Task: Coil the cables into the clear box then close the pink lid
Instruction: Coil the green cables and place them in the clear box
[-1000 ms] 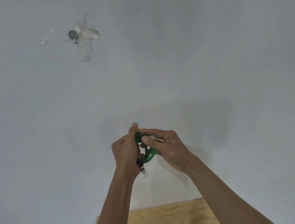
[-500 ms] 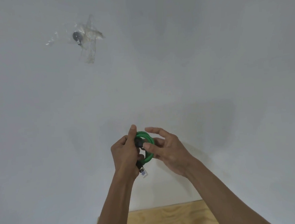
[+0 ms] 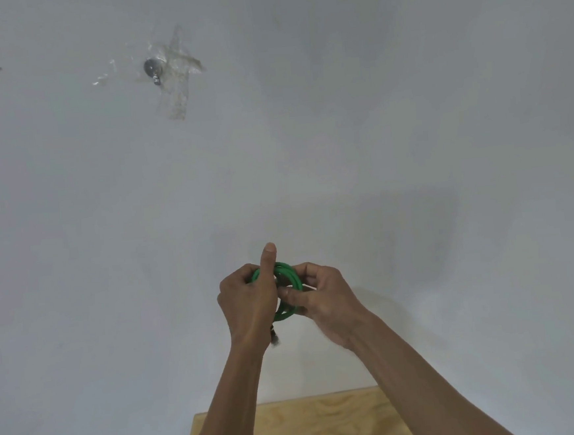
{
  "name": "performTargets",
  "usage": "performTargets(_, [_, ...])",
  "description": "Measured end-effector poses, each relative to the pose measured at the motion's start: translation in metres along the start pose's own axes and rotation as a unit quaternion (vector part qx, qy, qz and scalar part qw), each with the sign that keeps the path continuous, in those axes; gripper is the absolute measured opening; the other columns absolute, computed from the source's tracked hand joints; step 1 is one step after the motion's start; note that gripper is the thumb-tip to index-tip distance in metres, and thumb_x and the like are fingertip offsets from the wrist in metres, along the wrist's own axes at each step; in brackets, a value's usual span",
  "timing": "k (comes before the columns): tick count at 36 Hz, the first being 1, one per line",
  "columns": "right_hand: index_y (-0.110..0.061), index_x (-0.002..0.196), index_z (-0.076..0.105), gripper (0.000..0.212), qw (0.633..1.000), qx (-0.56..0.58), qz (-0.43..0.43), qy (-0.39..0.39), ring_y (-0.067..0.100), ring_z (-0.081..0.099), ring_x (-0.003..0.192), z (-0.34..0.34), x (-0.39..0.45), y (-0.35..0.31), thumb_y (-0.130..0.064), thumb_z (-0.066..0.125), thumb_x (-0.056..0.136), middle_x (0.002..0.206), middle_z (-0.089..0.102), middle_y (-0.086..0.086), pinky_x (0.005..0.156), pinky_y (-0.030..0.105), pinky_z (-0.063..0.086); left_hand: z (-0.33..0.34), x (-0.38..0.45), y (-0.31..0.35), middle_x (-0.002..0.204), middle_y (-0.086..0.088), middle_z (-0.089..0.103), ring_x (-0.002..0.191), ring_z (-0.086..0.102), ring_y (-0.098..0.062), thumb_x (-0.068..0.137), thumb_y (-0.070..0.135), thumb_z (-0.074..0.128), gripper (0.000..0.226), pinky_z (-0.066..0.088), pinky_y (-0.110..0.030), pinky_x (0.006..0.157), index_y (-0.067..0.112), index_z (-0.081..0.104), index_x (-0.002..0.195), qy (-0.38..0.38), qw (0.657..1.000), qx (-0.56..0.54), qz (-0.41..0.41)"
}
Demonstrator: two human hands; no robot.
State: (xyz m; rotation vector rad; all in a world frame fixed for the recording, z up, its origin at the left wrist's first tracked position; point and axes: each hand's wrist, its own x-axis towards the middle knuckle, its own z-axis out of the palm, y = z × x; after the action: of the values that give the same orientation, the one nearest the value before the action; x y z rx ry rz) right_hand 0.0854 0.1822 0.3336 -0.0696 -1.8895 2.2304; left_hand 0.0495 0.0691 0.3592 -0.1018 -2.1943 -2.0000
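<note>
A green cable (image 3: 288, 275) is wound into a small coil, held up in front of a grey wall between both hands. My left hand (image 3: 247, 301) grips the coil's left side with the thumb pointing up. My right hand (image 3: 323, 298) pinches the coil's right side with its fingers curled around the loops. A plug end (image 3: 274, 340) of the cable hangs below my left hand. The clear box and the pink lid are out of view.
A wooden table top (image 3: 329, 423) shows at the bottom edge, below my forearms. On the grey wall at upper left, a small metal fitting (image 3: 153, 68) is covered with clear tape.
The coil has turned so its loop faces me more, and my right fingers have closed around it. My left thumb now sticks straight up. The view has dipped slightly.
</note>
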Motion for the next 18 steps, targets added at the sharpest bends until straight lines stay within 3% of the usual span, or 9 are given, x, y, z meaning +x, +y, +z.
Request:
performTargets(5, [-0.007, 0.108, 0.068, 0.034, 1.0, 0.011, 0.015, -0.015, 0.029, 0.07, 0.088, 0.0, -0.001, -0.002, -0.002, 0.081, 0.077, 0.099, 0.071, 0.014, 0.092, 0.059, 0.056, -0.005, 0.004, -0.007, 0.053, -0.005, 0.047, 0.047, 0.042, -0.02, 0.081, 0.062, 0.069, 0.059, 0.044, -0.033, 0.052, 0.015, 0.058, 0.048, -0.018, 0.999, -0.027, -0.032])
performTargets(10, [0.0, 0.112, 0.068, 0.037, 0.996, 0.008, 0.042, -0.073, 0.029, 0.069, 0.09, -0.004, 0.0, -0.009, 0.003, 0.08, 0.077, 0.095, 0.066, 0.012, 0.093, 0.056, 0.056, -0.006, 0.001, -0.007, 0.056, -0.009, 0.044, 0.045, 0.04, -0.022, 0.08, 0.06, 0.073, 0.059, 0.04, -0.027, 0.043, 0.006, 0.064, 0.059, -0.05, 0.997, -0.04, -0.034])
performTargets(15, [-0.001, 0.106, 0.071, 0.033, 0.998, -0.045, 0.024, -0.035, 0.037, 0.071, 0.091, -0.002, -0.001, -0.011, 0.0, 0.083, 0.075, 0.104, 0.067, 0.025, 0.087, 0.052, 0.06, -0.005, 0.001, -0.009, 0.054, -0.005, 0.048, 0.042, 0.041, -0.019, 0.079, 0.061, 0.073, 0.057, 0.039, -0.026, 0.042, 0.01, 0.068, 0.056, -0.049, 0.998, -0.038, -0.034])
performTargets(18, [-0.006, 0.101, 0.072, 0.029, 0.995, -0.101, 0.009, -0.013, 0.037, 0.072, 0.091, 0.0, 0.0, -0.008, -0.008, 0.086, 0.076, 0.099, 0.071, 0.021, 0.083, 0.05, 0.062, -0.005, 0.001, -0.01, 0.051, -0.004, 0.045, 0.04, 0.04, -0.019, 0.081, 0.06, 0.072, 0.056, 0.038, -0.025, 0.04, 0.009, 0.068, 0.057, -0.044, 0.998, -0.04, -0.038])
